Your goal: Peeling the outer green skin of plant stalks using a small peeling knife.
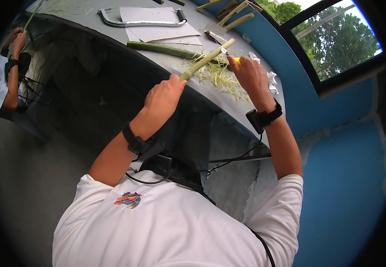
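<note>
My left hand (162, 99) is closed round the near end of a pale, peeled bamboo stick (207, 59), which slants up and to the right over the table edge. My right hand (251, 78) grips a yellow-handled utility knife (238, 61). Its short blade lies against the bamboo close to the far end. Below and beside the stick, thin green-yellow shavings (223, 79) are scattered on the table. A thicker green bamboo length (162, 48) lies behind the stick, partly under the shavings.
On the grey table (81, 20) lie a hacksaw (146, 24) and white paper sheets (146, 35). Wooden-handled tools (239, 21) lie toward the window wall. Crumpled white tissue (272, 82) sits at the right edge. Far left, another person's hands (18, 39) hold a thin green strip.
</note>
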Motion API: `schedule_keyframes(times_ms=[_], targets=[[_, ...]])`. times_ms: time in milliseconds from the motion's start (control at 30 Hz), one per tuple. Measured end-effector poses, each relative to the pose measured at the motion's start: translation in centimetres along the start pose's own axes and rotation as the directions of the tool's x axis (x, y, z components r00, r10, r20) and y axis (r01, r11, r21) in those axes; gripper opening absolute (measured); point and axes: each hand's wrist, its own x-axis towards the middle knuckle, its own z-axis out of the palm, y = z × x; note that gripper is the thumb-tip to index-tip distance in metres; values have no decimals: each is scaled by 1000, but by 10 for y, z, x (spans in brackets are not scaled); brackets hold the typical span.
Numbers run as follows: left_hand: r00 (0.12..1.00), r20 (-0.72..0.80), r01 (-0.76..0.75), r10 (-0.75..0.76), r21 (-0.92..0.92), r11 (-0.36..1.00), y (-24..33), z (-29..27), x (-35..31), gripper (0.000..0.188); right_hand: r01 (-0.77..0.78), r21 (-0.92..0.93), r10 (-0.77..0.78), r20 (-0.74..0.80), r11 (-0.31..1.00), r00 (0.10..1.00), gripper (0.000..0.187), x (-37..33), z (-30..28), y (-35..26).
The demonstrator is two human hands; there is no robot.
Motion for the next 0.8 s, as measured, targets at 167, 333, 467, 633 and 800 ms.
schedule_keyframes(times_ms=[167, 333, 467, 633, 800], targets=[[999, 23, 32, -32, 7, 999, 1, -4, -3, 40, -107, 191, 111, -13, 976, 994, 75, 3, -15, 13], [997, 58, 48, -48, -1, 999, -5, -10, 2, 43, 46, 376, -91, 104, 925, 990, 70, -29, -10, -41], [989, 112, 116, -101, -140, 983, -4, -10, 4, 50, 184, 348, -218, 61, 919, 974, 67, -43, 1, -60], [988, 132, 99, -75, -189, 977, -11, -10, 6, 56, 265, 335, -290, 28, 904, 957, 65, -42, 15, -63], [985, 158, 112, -73, -253, 961, -15, -11, 8, 57, 309, 284, -321, -4, 908, 947, 64, -33, 18, -60]])
